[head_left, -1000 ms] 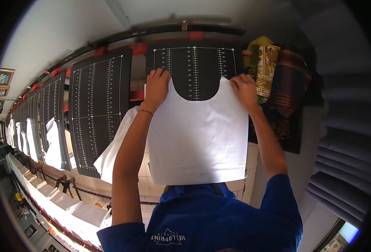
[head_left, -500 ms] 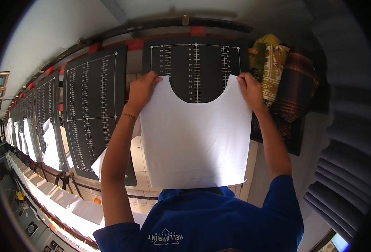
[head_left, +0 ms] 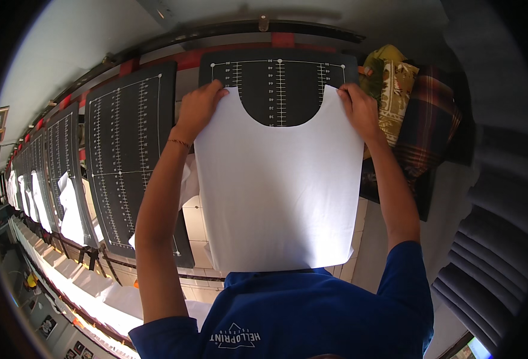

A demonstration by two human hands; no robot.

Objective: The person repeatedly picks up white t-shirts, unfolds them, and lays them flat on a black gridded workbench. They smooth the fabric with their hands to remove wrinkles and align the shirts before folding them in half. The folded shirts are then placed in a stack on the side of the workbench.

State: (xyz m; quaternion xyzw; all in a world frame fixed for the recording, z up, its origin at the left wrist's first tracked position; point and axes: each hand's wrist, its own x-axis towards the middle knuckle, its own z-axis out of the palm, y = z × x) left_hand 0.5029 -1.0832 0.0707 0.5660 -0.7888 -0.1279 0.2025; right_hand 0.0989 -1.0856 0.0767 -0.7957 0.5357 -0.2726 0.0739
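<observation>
A white cut fabric panel (head_left: 276, 191) with a deep round neckline lies over a black board (head_left: 258, 90) printed with white ruler scales. My left hand (head_left: 199, 107) pinches the panel's left shoulder corner. My right hand (head_left: 359, 109) pinches the right shoulder corner, level with the left. Between the hands the cloth is stretched fairly flat, and the board's scales show through the neckline's curve. The panel's lower edge reaches back to my blue shirt (head_left: 312, 311). Light falls brightly on its lower right part.
More black ruled boards (head_left: 126, 131) stand in a row to the left, some with white cloth (head_left: 69, 206) on them. Folded patterned cloths (head_left: 422, 113) lie right of my board. A dark rail (head_left: 228, 30) runs along the far side. Grey curtain-like folds (head_left: 485, 251) hang at the right.
Both hands have moved farther up the board, drawing the white panel with them. The neckline now sits higher over the scales, and both hands still grip the same corners.
</observation>
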